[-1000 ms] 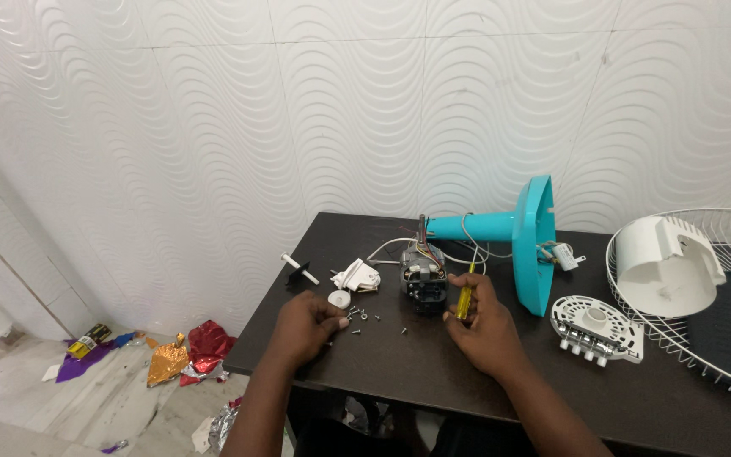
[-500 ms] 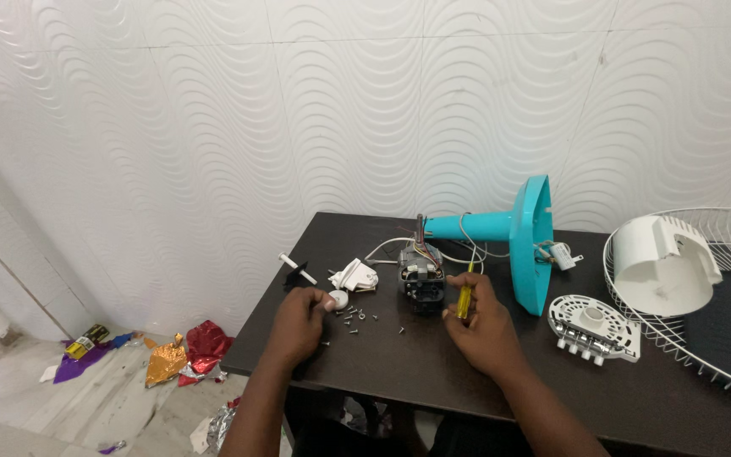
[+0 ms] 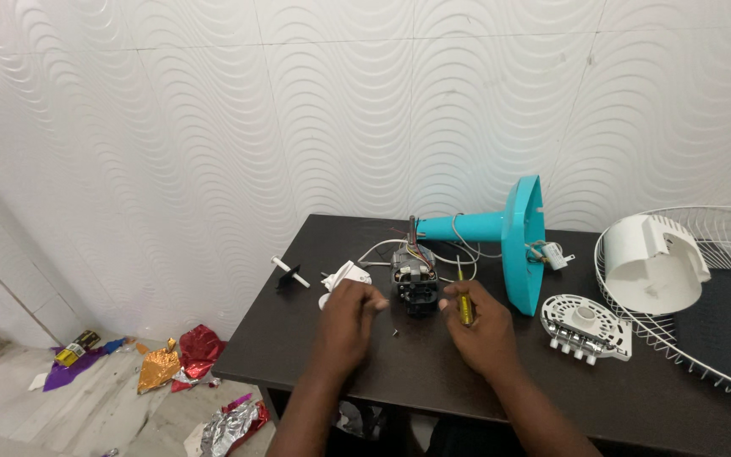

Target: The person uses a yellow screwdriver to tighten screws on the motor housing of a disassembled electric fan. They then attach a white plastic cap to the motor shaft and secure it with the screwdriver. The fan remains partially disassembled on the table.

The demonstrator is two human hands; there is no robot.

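Note:
A small electric fan motor (image 3: pixel 415 283) with wires sits on the dark table (image 3: pixel 433 372), joined to a turquoise fan stand and base (image 3: pixel 509 233) lying on its side. My right hand (image 3: pixel 480 330) grips a yellow-handled screwdriver (image 3: pixel 464 301), its tip pointing up beside the motor. My left hand (image 3: pixel 350 317) is just left of the motor, fingers pinched together as if on a tiny part I cannot make out. A loose screw (image 3: pixel 395 333) lies between my hands.
A white plastic piece (image 3: pixel 344 276) and a small black-and-white part (image 3: pixel 289 273) lie at the left. A white switch plate (image 3: pixel 585 326), a white motor cover (image 3: pixel 653 262) and a wire fan guard (image 3: pixel 721 296) are at the right. Foil wrappers (image 3: pixel 188 360) litter the floor.
My left hand has moved right from the loose parts toward the motor, fingers pinched. The right hand still holds the screwdriver by the motor.

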